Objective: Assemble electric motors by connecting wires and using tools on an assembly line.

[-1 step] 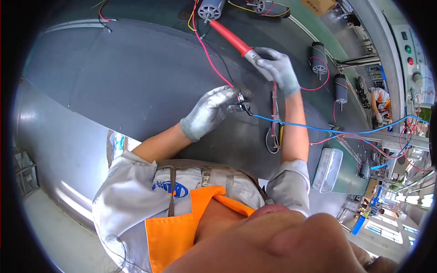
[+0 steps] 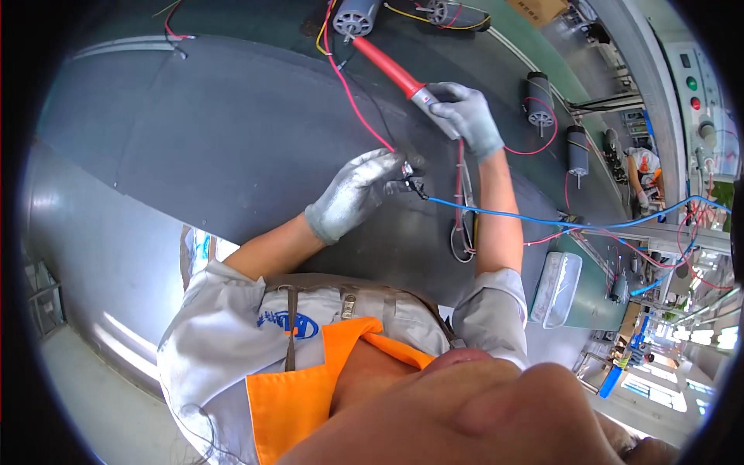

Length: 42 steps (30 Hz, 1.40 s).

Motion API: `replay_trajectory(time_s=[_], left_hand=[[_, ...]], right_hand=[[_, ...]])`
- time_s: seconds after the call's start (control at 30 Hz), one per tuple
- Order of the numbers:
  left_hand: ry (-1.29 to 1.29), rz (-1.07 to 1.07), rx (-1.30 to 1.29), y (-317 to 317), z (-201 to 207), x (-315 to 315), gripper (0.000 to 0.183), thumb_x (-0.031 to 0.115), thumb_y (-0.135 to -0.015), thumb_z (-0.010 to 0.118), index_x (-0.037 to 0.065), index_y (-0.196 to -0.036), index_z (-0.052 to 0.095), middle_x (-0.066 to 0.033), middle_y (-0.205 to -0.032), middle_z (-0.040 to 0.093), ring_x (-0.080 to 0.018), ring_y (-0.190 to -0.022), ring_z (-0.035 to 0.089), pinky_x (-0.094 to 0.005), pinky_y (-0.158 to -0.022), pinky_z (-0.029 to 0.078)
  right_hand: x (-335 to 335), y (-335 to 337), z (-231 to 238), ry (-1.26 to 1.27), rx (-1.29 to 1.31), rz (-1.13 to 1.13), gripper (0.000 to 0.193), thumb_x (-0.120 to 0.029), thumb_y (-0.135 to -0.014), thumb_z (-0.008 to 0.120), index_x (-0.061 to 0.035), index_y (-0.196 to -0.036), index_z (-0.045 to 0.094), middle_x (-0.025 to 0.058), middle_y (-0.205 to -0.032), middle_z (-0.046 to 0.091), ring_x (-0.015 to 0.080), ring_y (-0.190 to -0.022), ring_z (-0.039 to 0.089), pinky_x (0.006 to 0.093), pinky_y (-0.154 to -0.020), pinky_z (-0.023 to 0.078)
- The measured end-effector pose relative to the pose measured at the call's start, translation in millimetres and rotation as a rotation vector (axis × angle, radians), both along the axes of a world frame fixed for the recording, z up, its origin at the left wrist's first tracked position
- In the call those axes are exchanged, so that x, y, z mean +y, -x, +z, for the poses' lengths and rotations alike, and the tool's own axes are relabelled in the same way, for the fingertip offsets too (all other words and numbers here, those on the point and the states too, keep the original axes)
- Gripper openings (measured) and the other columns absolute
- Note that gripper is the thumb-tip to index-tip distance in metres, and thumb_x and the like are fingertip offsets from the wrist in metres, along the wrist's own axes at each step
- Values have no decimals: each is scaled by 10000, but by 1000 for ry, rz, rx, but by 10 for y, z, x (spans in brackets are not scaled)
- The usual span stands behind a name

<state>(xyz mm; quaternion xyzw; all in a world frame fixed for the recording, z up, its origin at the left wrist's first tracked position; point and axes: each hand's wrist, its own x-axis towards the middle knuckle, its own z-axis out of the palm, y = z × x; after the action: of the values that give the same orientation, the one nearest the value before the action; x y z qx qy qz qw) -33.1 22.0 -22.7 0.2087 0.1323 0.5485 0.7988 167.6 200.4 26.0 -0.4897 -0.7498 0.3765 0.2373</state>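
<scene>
My right hand (image 2: 471,120), in a grey-white glove, is closed round the grey handle of a red-tipped test probe (image 2: 390,68). The probe slants up to the left, and its tip meets or nearly meets the shaft end of a grey motor (image 2: 358,17) at the far edge. My left hand (image 2: 349,198), gloved too, pinches the end of the motor's red lead (image 2: 358,112) together with a black clip (image 2: 416,188) on a blue cable (image 2: 504,211). The fingers partly hide this joint. A thin black lead runs beside the red one.
Another motor (image 2: 457,14) lies at the far edge, and two more motors (image 2: 540,101) stand to the right. A clear plastic tray (image 2: 562,291) is at the lower right. Beyond is a control panel (image 2: 701,101) with buttons. Another person (image 2: 645,170) is at the far right.
The far bench, motor, probe and right hand sit slightly further left in the picture, much as if the view shifted. Both hands keep their hold.
</scene>
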Motion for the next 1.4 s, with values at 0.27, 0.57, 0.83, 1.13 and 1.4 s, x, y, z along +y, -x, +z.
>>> replay_trajectory(time_s=[0.27,0.57,0.83,1.13,1.4], left_hand=[[36,40,-49,8,-133,22,231,156,-1027,537,15,-1186,629,-134,-1185,681,-247,-1114,651,-399,-989,482],[112,-36,-4,-209,-48,54,230,236,-1036,551,50,-1123,654,-121,-1163,693,-289,-1150,648,-411,-977,512],[-316,282,914,181,10,144,242,252,-1035,583,35,-1027,689,-15,-941,671,-87,-884,593,-274,-821,484],[-179,1560,2413,1993,193,284,681,346,-867,784,36,-1410,514,-216,-1365,553,-399,-1251,523,-487,-1048,426],[-1245,871,2048,492,541,2268,595,266,-885,723,58,-1401,512,-225,-1339,568,-393,-1239,543,-467,-1039,440]], right_hand=[[-612,-158,258,-340,-293,-198,318,-146,-794,751,-48,-1096,732,178,-1000,725,293,-914,714,368,-834,548],[-2391,-1877,14,-439,-844,-610,544,-110,-757,788,-63,-1279,643,189,-1050,703,358,-922,681,461,-836,541],[-2161,-57,297,267,609,90,401,-278,-978,673,-27,-1289,653,75,-1089,718,155,-933,655,297,-854,515],[-2063,-662,-438,-420,-423,-453,723,-190,-803,780,-14,-1428,462,255,-1295,563,443,-1234,509,515,-1043,415],[-1786,-1669,-792,-558,-693,-756,494,-82,-849,647,-47,-1336,568,198,-1336,564,403,-1236,526,514,-1087,376]])
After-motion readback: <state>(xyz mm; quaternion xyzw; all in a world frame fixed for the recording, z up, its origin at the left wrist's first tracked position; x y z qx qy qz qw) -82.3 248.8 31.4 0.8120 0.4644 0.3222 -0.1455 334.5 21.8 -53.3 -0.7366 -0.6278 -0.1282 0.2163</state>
